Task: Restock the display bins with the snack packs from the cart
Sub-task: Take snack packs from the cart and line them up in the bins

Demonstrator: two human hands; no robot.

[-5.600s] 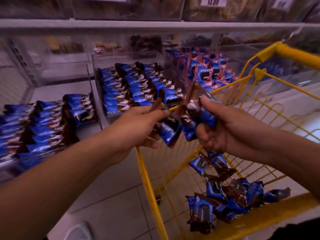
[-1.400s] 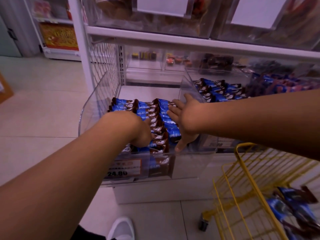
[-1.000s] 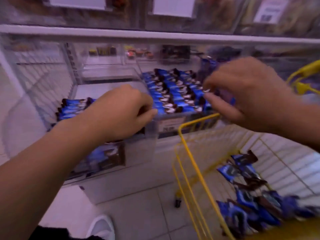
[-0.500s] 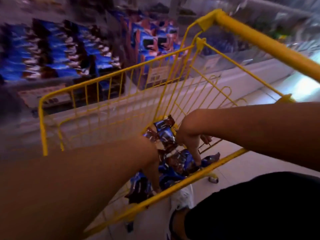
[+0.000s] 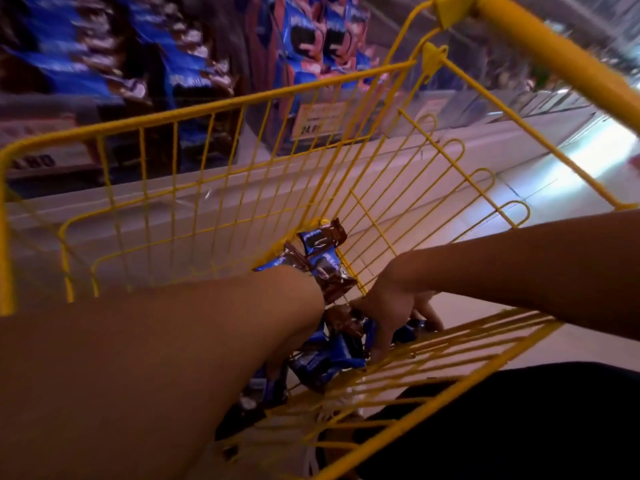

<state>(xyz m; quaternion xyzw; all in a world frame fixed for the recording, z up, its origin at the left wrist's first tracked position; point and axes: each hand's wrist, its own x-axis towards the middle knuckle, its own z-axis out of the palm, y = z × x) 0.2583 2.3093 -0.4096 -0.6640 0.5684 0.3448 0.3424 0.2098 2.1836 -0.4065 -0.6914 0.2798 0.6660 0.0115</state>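
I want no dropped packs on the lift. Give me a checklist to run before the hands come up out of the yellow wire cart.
1. Blue-and-brown snack packs left on the yellow wire cart floor: ok.
2. Right hand down among the packs, fingers touching them: ok.
3. Right hand's grip closed on a pack: cannot tell.
4. Left hand reaching the packs: cannot tell, forearm hides it.
5. Display bins beyond the cart within reach: ok.
6. Free room in those bins: cannot tell, blurred.
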